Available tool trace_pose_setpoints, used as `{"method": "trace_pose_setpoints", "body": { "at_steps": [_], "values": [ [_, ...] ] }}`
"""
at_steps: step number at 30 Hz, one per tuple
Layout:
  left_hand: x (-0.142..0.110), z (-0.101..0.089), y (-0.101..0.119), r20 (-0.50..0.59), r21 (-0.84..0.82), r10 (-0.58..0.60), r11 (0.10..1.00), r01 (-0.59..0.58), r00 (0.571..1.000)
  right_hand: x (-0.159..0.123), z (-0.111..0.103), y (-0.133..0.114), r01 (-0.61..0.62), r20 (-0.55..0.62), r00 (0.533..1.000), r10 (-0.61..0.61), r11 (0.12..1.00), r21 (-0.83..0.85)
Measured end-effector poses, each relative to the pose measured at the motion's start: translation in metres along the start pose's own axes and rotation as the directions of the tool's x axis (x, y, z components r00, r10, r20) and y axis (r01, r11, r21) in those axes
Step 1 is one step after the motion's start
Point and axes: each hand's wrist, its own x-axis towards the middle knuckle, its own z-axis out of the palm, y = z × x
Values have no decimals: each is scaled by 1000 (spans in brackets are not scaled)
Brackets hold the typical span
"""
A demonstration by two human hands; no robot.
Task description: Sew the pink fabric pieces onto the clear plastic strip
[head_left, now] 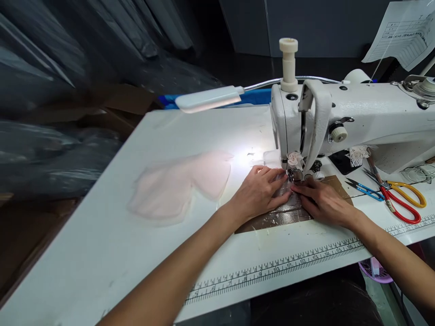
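In the head view, the white sewing machine [370, 106] stands at the right, with a pale fabric rose [295, 158] near its needle area. My left hand [260, 192] lies just left of the presser foot [295, 175], its fingers stretched forward and apart on the brown plate [265, 223]. On the other side of the foot, my right hand [322, 199] has its fingers drawn together, tips close to the foot. Whatever lies under these fingertips is too small or hidden to make out. A sheer pale pink fabric piece [166, 190] rests flat on the table, left of my left hand.
Blue thread snips [365, 189] and scissors with red and yellow handles [403, 199] lie right of my right hand. A lit lamp [209, 98] hangs over the white table [112, 253]. A printed ruler [278, 269] runs along the front edge. Lace [358, 155] sits under the machine arm.
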Motion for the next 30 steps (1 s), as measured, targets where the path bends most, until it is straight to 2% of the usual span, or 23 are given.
{"method": "trace_pose_setpoints", "body": {
  "at_steps": [3, 7, 9, 12, 15, 18, 23, 26, 30],
  "values": [
    [0, -4, -5, -13, -40, 0, 999, -1, 1000, 2, -7, 6, -25, -69, 997, 35, 989, 144],
    [-1, -24, -19, -106, -84, -26, 996, 17, 994, 4, -16, 12, -141, -126, 976, 175, 960, 242],
    [-2, -35, -23, -111, -89, -27, 996, 17, 994, 4, -22, 12, -192, -86, 972, 218, 951, 242],
    [-4, -42, -19, -32, -120, 60, 991, -63, 998, 9, -32, 9, -241, 40, 971, 238, 956, 166],
    [-6, -37, -8, 49, -259, 128, 959, -111, 991, 19, -42, 3, -257, 195, 950, 243, 965, 52],
    [-9, -26, 1, 77, -401, 117, 913, -77, 990, 29, -43, 1, -278, 246, 929, 277, 960, -29],
    [-13, -9, 2, 7, -496, 49, 867, -39, 999, 24, -29, 8, -311, 85, 946, 312, 950, -31],
    [-14, -4, 1, -57, -466, 53, 882, -73, 997, 17, -22, 13, -247, 12, 969, 247, 969, -19],
    [-14, -2, 3, -124, -406, 62, 908, -108, 990, 13, -17, 15, -171, -3, 985, 171, 983, -60]
  ]
}}
